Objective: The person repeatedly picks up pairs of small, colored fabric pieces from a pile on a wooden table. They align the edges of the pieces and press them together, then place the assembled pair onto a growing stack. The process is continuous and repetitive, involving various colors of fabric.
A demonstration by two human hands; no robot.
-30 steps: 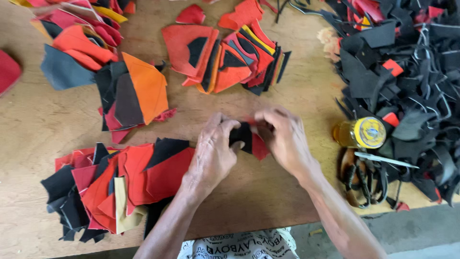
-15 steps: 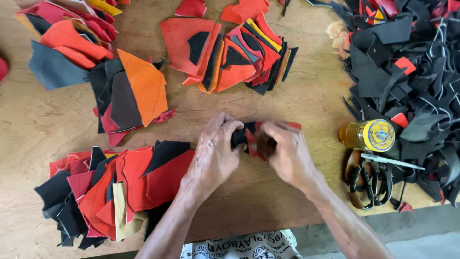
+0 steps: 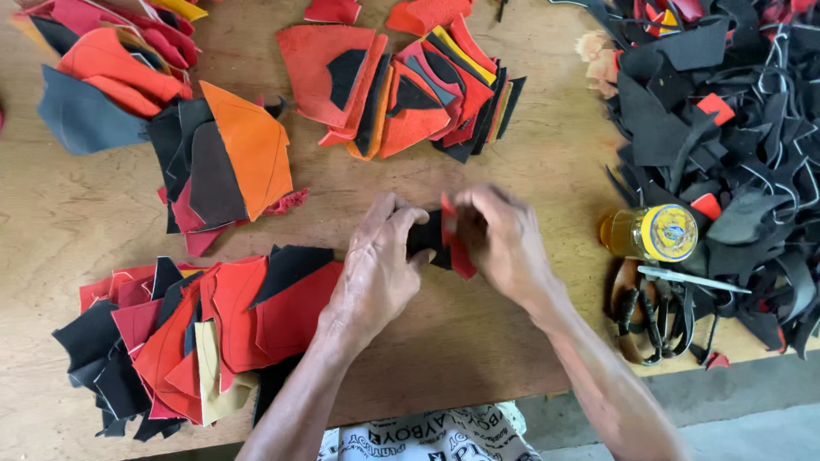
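Right now both hands meet over the middle of the wooden surface (image 3: 77,213), each pinching the same small bundle of cut pieces. The left hand (image 3: 376,265) has its fingers closed on a black piece (image 3: 427,239), and the right hand (image 3: 504,239) grips a red piece (image 3: 457,248) that stands on edge against the black one, so the two pieces touch and sit just above the surface. These look like thin leather or felt offcuts; from this angle the material cannot be told for sure. Judging by how the other pieces curl and overlap, such a piece is light, soft and floppy, not slippery and not fragile, so it bends if held by one corner and is better taken by an edge between thumb and fingertips, as both hands do here. Near the left forearm lies a fanned stack of red and black pieces (image 3: 196,333). Beyond the hands sits another stack of red and orange pieces (image 3: 401,85). Just beside the right hand a yellow-lidded jar (image 3: 653,232) lies on its side, with scissors (image 3: 658,312) below it and a heap of black scraps (image 3: 726,128) behind.
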